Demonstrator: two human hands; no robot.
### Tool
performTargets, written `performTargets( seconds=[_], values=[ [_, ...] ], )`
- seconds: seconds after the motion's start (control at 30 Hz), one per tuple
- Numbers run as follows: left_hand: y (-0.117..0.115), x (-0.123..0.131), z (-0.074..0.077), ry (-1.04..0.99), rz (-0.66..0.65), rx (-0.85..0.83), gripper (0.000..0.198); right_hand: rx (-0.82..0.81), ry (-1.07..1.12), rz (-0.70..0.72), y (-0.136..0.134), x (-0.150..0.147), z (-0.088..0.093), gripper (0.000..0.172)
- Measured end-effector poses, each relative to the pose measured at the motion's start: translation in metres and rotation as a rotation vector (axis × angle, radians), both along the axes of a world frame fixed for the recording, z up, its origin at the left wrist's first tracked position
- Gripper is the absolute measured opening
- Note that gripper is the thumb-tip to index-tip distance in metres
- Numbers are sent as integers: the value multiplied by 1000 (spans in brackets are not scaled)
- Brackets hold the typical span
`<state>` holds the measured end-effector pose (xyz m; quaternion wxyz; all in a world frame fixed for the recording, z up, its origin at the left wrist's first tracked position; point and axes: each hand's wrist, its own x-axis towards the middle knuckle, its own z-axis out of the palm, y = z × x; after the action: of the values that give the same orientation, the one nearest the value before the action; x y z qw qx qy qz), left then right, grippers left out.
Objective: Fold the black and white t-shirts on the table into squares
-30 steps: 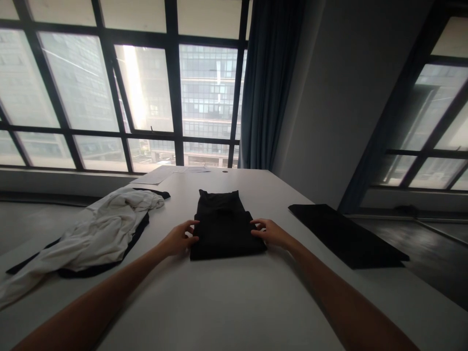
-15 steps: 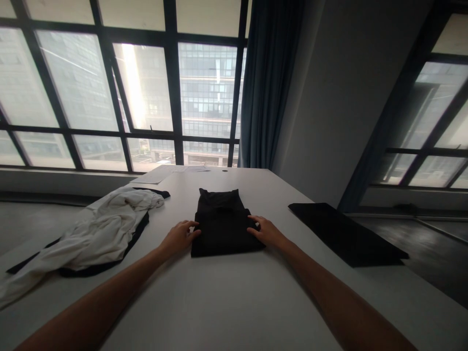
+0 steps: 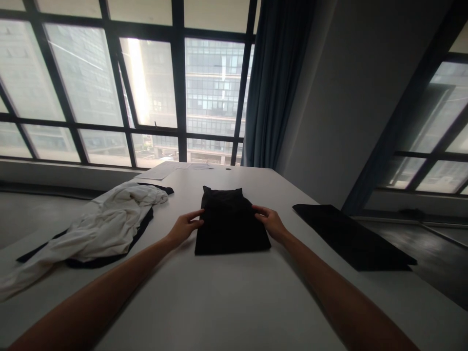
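Observation:
A folded black garment (image 3: 233, 231) lies flat in the middle of the white table, with a narrower part at its far end. At its left edge my left hand (image 3: 185, 226) pinches the cloth, fingers above and thumb nearer me. My right hand (image 3: 271, 222) grips the opposite edge in the same way, at about the same height. Some fingertips are hard to make out against the dark fabric.
A crumpled white garment (image 3: 117, 219) lies over black cloth (image 3: 97, 262) on the left. Another folded black cloth (image 3: 351, 239) rests by the right edge of the table (image 3: 226, 302). Paper sheets (image 3: 157, 170) are at the far end, before windows and a blue curtain (image 3: 272, 97).
Both hands have moved slightly away from me along the garment's sides. The fold line that crossed its middle no longer shows there, and the near part looks smoother. The view has shifted a little.

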<state>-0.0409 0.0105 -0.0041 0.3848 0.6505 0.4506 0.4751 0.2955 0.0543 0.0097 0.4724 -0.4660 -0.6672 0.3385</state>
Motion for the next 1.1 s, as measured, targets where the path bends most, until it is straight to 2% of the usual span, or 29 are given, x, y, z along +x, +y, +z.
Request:
performTargets(
  seconds=[0.1, 0.2, 0.3, 0.4, 0.57, 0.7, 0.83, 0.93, 1.03, 1.1],
  values=[
    [-1, 0, -1, 282, 105, 100, 54, -32, -205, -111, 4, 0, -5, 45],
    [-5, 2, 1, 673, 203, 301, 47, 109, -491, -141, 0, -2, -6, 43],
    [-9, 3, 3, 899, 166, 344, 48, 239, -705, -100, -8, -4, -5, 35],
    [-11, 2, 2, 986, 66, 322, 46, 215, -823, -31, -11, -3, -6, 33],
    [-11, 1, -3, 962, 53, 243, 48, 176, -819, 14, -5, 4, -10, 33],
    [-7, 2, 0, 728, 85, 201, 48, 248, -697, 4, -2, 5, -9, 28],
    [4, 2, 13, 513, 176, 116, 40, 247, -560, -42, -2, -4, -9, 27],
    [17, 2, 21, 481, 244, 56, 35, 233, -608, -89, -1, -13, -11, 37],
    [30, 6, 22, 489, 315, 33, 39, 214, -706, -114, 6, -23, -12, 50],
    [37, 10, 22, 479, 335, 25, 39, 154, -724, -156, 13, -28, -10, 51]
  ],
)
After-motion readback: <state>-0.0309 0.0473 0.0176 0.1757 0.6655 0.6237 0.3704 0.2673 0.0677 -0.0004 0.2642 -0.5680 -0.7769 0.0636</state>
